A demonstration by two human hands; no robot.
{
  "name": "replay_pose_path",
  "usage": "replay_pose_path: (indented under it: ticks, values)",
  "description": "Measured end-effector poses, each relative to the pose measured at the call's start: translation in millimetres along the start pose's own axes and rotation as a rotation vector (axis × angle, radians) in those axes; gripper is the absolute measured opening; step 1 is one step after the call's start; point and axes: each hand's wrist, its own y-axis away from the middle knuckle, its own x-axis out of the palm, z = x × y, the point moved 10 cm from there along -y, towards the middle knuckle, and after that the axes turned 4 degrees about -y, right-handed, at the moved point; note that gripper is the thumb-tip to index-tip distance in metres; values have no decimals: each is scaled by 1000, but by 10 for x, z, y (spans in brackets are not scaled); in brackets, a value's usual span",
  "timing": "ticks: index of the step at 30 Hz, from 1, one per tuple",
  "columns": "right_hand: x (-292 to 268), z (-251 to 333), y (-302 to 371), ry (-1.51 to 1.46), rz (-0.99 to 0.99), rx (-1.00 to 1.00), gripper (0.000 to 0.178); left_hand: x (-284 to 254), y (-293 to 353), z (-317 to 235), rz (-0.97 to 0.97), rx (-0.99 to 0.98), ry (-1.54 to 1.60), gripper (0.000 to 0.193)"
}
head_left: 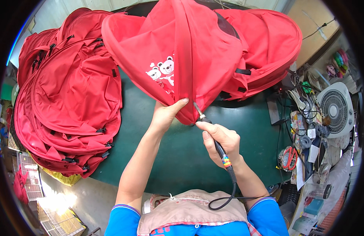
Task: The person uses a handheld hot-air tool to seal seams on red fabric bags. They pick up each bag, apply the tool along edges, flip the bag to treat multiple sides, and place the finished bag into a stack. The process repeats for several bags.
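Note:
A red fabric canopy [213,51] with a printed pair of white bears is raised over the green table. My left hand [166,114] grips its lower edge, thumb on the front and fingers hidden behind the cloth. In my right hand [223,141] is a soldering iron [218,147] with a black handle and a band of coloured tape. Its metal tip points up and left at the canopy's dark red centre strip, close to the cloth; whether it touches, I cannot tell. The cord loops down from the handle across my apron.
A thick pile of red canopies [75,86] with black clips covers the table's left side. Another red canopy [264,51] lies behind at the right. Along the right edge stand a grey box fan [334,110], tangled cables and small clutter. The green table [150,173] curves in front of me.

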Motion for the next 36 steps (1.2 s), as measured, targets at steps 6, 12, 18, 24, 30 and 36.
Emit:
replay_pose_path:
  ticks: [6, 12, 18, 24, 30, 36]
  values:
    - [61, 3, -177, 35, -106, -112, 23, 104, 65, -47, 21, 23, -64, 62]
    - [-103, 69, -406, -241, 436, 591, 26, 207, 177, -58, 89, -31, -106, 59]
    - [-283, 184, -870, 316, -269, -429, 31, 303, 283, 27, 73, -46, -84, 64]
    - [-415, -759, -864, 390, -534, -281, 24, -415, 668, -166, -461, 154, 186, 26]
    - [-430, -200, -249, -658, -327, -150, 36, -278, 349, -615, -315, 428, -465, 17]
    - [138, -22, 85, -206, -77, 25, 32, -111, 74, -650, -180, 352, -414, 23]
